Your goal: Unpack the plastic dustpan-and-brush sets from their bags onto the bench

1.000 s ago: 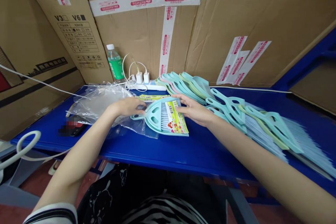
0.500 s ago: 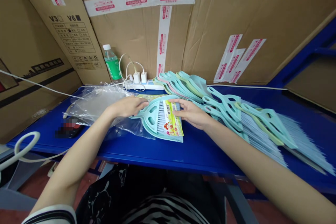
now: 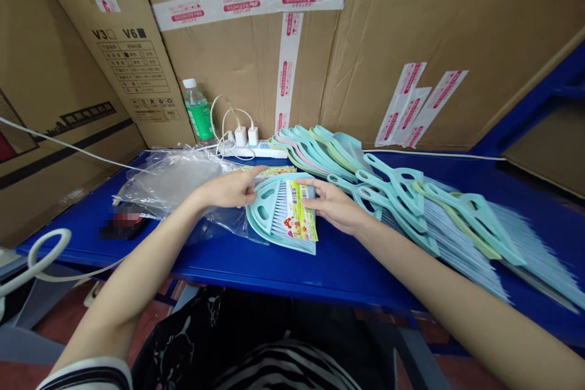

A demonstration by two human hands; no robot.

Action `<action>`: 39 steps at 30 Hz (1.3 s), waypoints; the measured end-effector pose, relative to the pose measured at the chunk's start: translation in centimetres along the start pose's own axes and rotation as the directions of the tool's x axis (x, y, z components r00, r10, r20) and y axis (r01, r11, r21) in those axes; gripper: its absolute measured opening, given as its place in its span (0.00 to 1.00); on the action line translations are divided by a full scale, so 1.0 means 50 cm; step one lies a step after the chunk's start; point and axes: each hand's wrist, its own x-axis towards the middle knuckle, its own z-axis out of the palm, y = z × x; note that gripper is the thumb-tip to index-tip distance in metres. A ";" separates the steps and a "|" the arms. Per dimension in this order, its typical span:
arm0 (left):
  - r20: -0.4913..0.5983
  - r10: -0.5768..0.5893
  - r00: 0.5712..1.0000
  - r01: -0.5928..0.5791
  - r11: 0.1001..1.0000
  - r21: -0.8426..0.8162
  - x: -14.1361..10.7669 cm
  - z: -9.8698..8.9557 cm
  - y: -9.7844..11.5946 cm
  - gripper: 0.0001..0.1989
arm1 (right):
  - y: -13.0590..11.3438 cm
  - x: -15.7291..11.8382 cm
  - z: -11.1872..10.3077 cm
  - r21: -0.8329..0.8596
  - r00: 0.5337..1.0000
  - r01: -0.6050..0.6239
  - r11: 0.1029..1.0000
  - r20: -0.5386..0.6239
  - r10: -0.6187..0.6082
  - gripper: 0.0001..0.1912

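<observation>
My left hand [image 3: 226, 190] lies flat over the handle end of an aqua plastic dustpan [image 3: 261, 222], and its fingertips reach past the pan's upper edge. A white-bristled hand brush [image 3: 280, 216] is nested in the pan, with a yellow printed label card [image 3: 301, 213] across them. My right hand [image 3: 331, 206] presses its fingertips against the pan's right side and the card. Between them, my hands hold the set on a transparent plastic bag [image 3: 223, 228]. The handle is hidden under my left palm.
A row of stacked pastel dustpans [image 3: 320, 149] and brooms with long bristles [image 3: 461, 237] covers the blue table [image 3: 292, 274] to the right. Behind stand a power strip [image 3: 249, 149] with chargers and a green-labelled water bottle [image 3: 198, 111], against taped cardboard boxes [image 3: 379, 49].
The dustpan set has turned on the bag, its handle swinging from the left under my left hand. My left fingers have slid farther over the pan's upper edge.
</observation>
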 end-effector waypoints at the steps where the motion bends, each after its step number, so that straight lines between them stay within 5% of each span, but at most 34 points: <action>1: 0.003 0.002 1.000 -0.002 0.999 -0.044 -0.001 -0.001 0.002 0.38 | 0.000 0.000 0.001 0.003 1.000 0.000 1.000 0.000 0.000 0.21; 10: -0.036 -0.028 0.999 0.015 0.949 -0.316 0.000 -0.002 0.001 0.31 | 0.001 -0.001 0.001 0.079 1.000 -0.008 0.997 0.012 0.007 0.20; 16: -0.034 0.104 0.994 -0.101 0.756 -0.646 0.010 0.016 -0.008 0.29 | 0.008 0.010 -0.005 0.131 0.999 0.030 0.991 -0.027 -0.026 0.20; 25: -0.056 0.123 0.991 -0.124 0.667 -0.734 0.024 0.033 0.008 0.26 | 0.008 0.007 -0.001 0.155 0.999 0.035 0.987 -0.023 -0.032 0.20; 28: -0.078 0.107 0.991 -0.133 0.789 -0.600 0.018 0.021 0.007 0.26 | 0.008 0.009 -0.002 0.155 0.999 0.043 0.987 -0.034 -0.038 0.20; 31: -0.215 -0.054 0.975 0.024 0.990 -0.139 0.007 -0.005 0.002 0.22 | 0.009 0.009 -0.002 0.160 0.999 0.037 0.986 -0.041 -0.031 0.21; 33: -0.318 -0.243 0.916 0.317 0.927 0.203 0.002 -0.022 -0.004 0.20 | 0.008 0.009 -0.002 0.163 0.999 0.029 0.986 -0.048 -0.022 0.21; 35: -0.334 -0.429 0.839 0.537 0.748 0.389 0.000 -0.033 -0.012 0.20 | 0.008 0.009 -0.003 0.164 0.998 0.024 0.986 -0.058 -0.015 0.20; 37: -0.278 -0.539 0.795 0.603 0.656 0.454 -0.001 -0.037 -0.018 0.21 | 0.009 0.011 -0.005 0.158 0.998 0.027 0.987 -0.066 -0.017 0.20; 39: -0.228 -0.561 0.796 0.596 0.658 0.461 0.000 -0.037 -0.023 0.20 | 0.009 0.012 -0.007 0.149 0.997 0.034 0.988 -0.070 -0.024 0.20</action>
